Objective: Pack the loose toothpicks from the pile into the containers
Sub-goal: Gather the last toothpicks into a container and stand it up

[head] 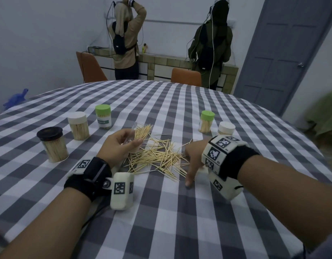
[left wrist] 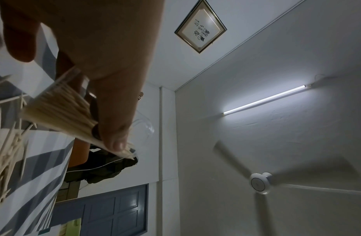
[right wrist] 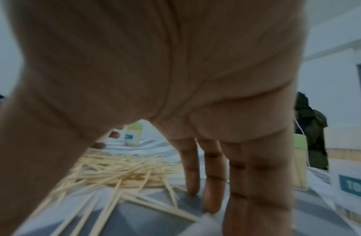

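My left hand (head: 124,142) grips a clear open container (head: 138,134), tilted with its mouth up and to the right, partly filled with toothpicks. The left wrist view shows the thumb (left wrist: 113,127) pressed on that container (left wrist: 60,102) over the packed toothpicks. The loose toothpick pile (head: 157,156) lies on the checked cloth just below and right of it. My right hand (head: 191,159) rests at the pile's right edge, its straight fingers (right wrist: 192,169) touching the cloth beside the pile (right wrist: 119,169), thumb spread toward me. It holds nothing.
Filled lidded containers stand around: black lid (head: 53,144), white lid (head: 78,125) and green lid (head: 103,116) at left, green lid (head: 206,121) and white lid (head: 226,128) at right. The checked tablecloth (head: 161,212) covers a round table. Two persons stand at the far counter behind two orange chairs.
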